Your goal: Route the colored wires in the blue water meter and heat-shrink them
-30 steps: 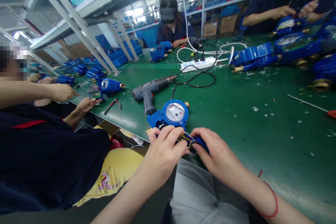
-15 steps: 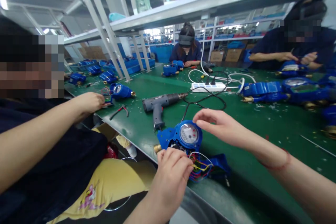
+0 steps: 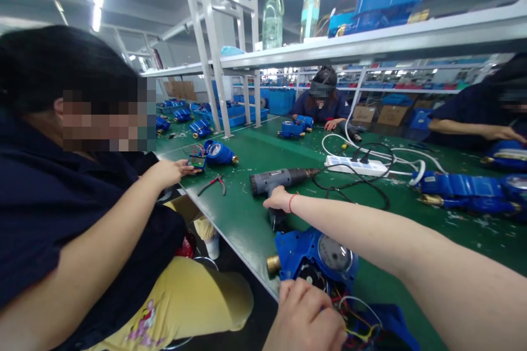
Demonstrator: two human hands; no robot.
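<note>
Green surface (image 3: 234,219) is carrying: opened blue meter (image 3: 304,248), lying in front; grey heat gun (image 3: 280,178), lying beyond; right hand (image 3: 280,199), newly away from the meter, gripping that gun; left hand (image 3: 310,318), alone now tending the meter, fingers curling, any pinch hidden; loose wires (image 3: 363,334), trailing beside.

Thin red bracelet (image 3: 292,203) on right wrist (image 3: 300,205)

Right arm (image 3: 370,225) extended forward and across to the left; right hand (image 3: 280,200) at far reach, its finger closure unclear. Left hand (image 3: 308,315) low and nearer the body, knuckles up, fingers bent, fingertips partly hidden.
</note>
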